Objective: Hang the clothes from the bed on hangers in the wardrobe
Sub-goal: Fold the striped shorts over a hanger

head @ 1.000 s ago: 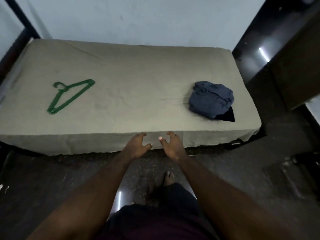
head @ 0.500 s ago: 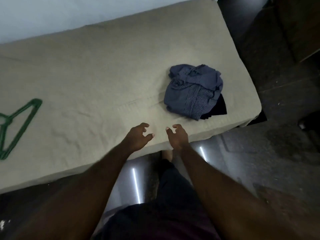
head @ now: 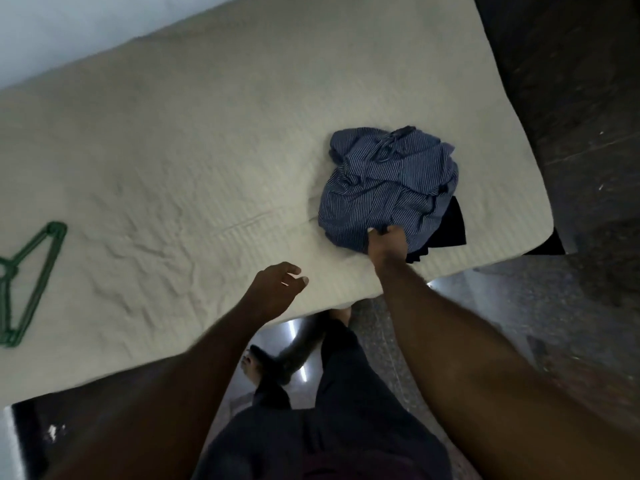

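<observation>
A crumpled blue striped shirt (head: 388,181) lies in a heap near the right end of the bed (head: 194,161), on top of a dark garment (head: 448,225) that shows at its right edge. My right hand (head: 386,245) reaches into the near edge of the shirt, fingers tucked into the cloth and mostly hidden by it. My left hand (head: 277,289) hovers over the sheet to the left of the heap, fingers loosely curled and holding nothing. A green hanger (head: 26,282) lies flat on the bed at the far left.
The beige sheet is wrinkled in the middle. A pale wall (head: 69,32) runs behind the bed. Dark furniture (head: 568,81) stands to the right of the bed's end. My legs and a bare foot (head: 251,363) are on the dark floor below.
I have stepped closer and turned right. My right hand moved forward from the bed's edge into the blue striped shirt. My left hand moved slightly forward over the sheet.
</observation>
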